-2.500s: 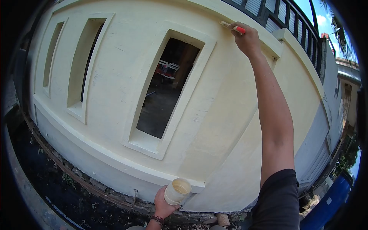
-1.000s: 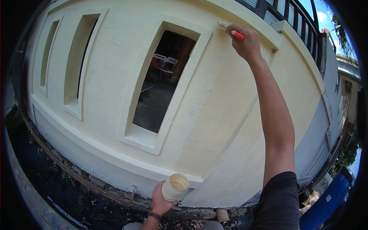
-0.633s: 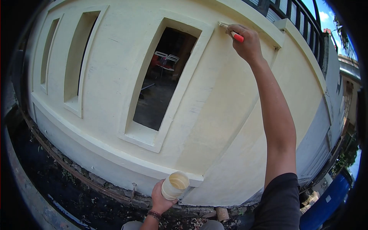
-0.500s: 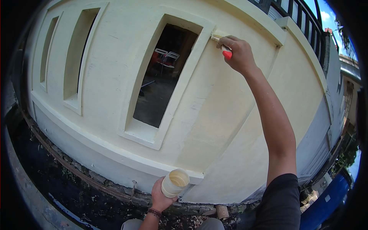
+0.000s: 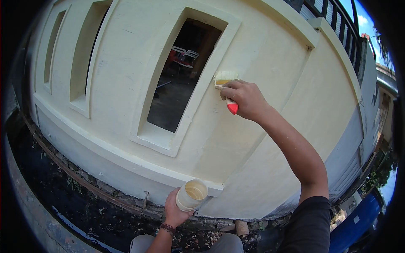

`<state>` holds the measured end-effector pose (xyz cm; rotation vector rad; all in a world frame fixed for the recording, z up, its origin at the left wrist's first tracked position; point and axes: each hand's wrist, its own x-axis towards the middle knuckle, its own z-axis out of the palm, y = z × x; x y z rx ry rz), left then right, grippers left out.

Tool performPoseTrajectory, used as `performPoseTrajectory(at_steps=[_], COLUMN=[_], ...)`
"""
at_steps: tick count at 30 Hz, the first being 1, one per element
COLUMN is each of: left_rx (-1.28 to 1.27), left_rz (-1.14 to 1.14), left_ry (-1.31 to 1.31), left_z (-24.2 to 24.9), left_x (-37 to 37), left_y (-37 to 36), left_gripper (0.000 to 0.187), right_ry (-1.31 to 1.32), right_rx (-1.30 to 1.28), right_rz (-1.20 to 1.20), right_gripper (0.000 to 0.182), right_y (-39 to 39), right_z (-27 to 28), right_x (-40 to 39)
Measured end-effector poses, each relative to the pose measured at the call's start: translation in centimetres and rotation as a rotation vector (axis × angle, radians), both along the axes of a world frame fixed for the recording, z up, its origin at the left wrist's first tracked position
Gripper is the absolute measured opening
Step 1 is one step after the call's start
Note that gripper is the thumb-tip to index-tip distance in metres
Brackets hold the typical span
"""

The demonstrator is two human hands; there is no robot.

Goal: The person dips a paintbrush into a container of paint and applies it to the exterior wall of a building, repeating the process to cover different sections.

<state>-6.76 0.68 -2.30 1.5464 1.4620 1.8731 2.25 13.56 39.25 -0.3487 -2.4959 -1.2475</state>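
Note:
My right hand [image 5: 247, 99] grips a paintbrush [image 5: 226, 80] with a red-tipped handle. Its wide bristles press against the cream wall [image 5: 253, 63], just right of the raised frame of the nearest window opening [image 5: 181, 80]. Low in front of me, my left hand [image 5: 175, 213] is wrapped around a cream-coloured paint cup [image 5: 192, 195], tilted so its mouth faces me. Streaks of pale paint coat the inside of the cup. The wall beside the frame shows slightly different shades of cream.
Two narrower openings [image 5: 86, 55] lie to the left. A ledge [image 5: 126, 158] runs along the wall's lower part, above a dark, wet ditch [image 5: 84, 198]. At the lower right stands a blue barrel [image 5: 356, 221]. Black railings [image 5: 337, 21] top the wall.
My right hand has brought the brush down and slightly left along the window frame, and its bristles now lie broad against the wall. The left hand still holds the cup in nearly the same place.

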Motion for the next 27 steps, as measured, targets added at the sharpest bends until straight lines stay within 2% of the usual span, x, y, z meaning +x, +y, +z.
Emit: performPoseTrajectory(at_steps=[1,3,4,5,8,10,11,12,13,15,16,17,20,22,23,25,26,27], left_rx=[0.014,0.010,0.008,0.005,0.013,0.004,0.003,0.009,0.015,0.017,0.020,0.016,0.041,0.043,0.041,0.013,0.013,0.017], left_rz=[-0.004,-0.016,-0.029,-0.025,0.003,0.016,0.013,0.005,-0.004,-0.001,0.003,-0.002,0.004,0.011,0.013,0.025,0.030,0.015], left_ry=[0.003,-0.010,-0.020,-0.020,0.004,0.005,0.008,0.003,-0.005,-0.009,-0.010,-0.010,-0.005,-0.011,-0.009,0.010,0.010,0.002], left_z=[0.0,0.0,0.0,0.2,0.5,0.4,0.4,0.4,0.4,0.5,0.6,0.7,0.9,0.8,1.0,1.2,1.2,1.1], left_x=[-0.1,-0.1,-0.1,-0.1,-0.3,-0.4,-0.4,-0.4,-0.3,-0.3,-0.3,-0.3,-0.5,-0.7,-0.9,-1.1,-1.2,-1.2], left_y=[-0.1,-0.1,-0.2,-0.2,-0.3,-0.3,-0.3,-0.3,-0.3,-0.3,-0.4,-0.5,-0.7,-0.8,-0.9,-1.4,-1.5,-1.6], left_gripper=[0.094,0.094,0.094,0.094,0.093,0.093,0.093,0.092,0.092,0.091,0.090,0.090,0.089,0.089,0.089,0.089,0.089,0.090], right_ry=[-0.033,0.212,0.334,0.409,0.541,0.567,0.625,0.676,0.675,0.485,0.417,0.312,0.042,-0.142,-0.092,0.101,0.302,0.464], right_rx=[-0.180,-0.609,-0.720,-0.679,-0.520,-0.441,-0.237,-0.030,-0.029,0.337,0.285,0.338,0.145,-0.256,-0.509,-0.643,-0.668,-0.766], right_rz=[-0.010,-0.123,-0.101,-0.124,0.084,0.150,0.167,0.182,0.179,0.226,0.127,0.091,0.022,-0.033,-0.098,0.069,-0.028,0.045], right_gripper=[0.014,0.010,0.010,0.013,0.011,0.011,0.012,0.013,0.013,0.016,0.015,0.012,0.011,0.018,0.017,0.015,0.011,0.009], right_y=[-1.4,-3.5,-2.8,-1.4,1.3,1.3,1.1,0.9,1.1,2.3,2.8,3.5,1.6,-0.7,-1.6,-0.5,-0.1,1.4], right_z=[-0.7,1.7,4.1,6.9,15.1,17.4,18.0,18.2,17.6,14.4,11.8,8.3,-3.9,-8.8,-8.4,-3.9,-0.1,3.8], right_x=[-0.2,-1.4,-1.7,-1.7,-0.9,-1.1,-1.2,-1.3,-1.3,-1.3,-1.1,-0.9,-0.3,-0.1,-0.6,-1.0,-1.3,-0.9])
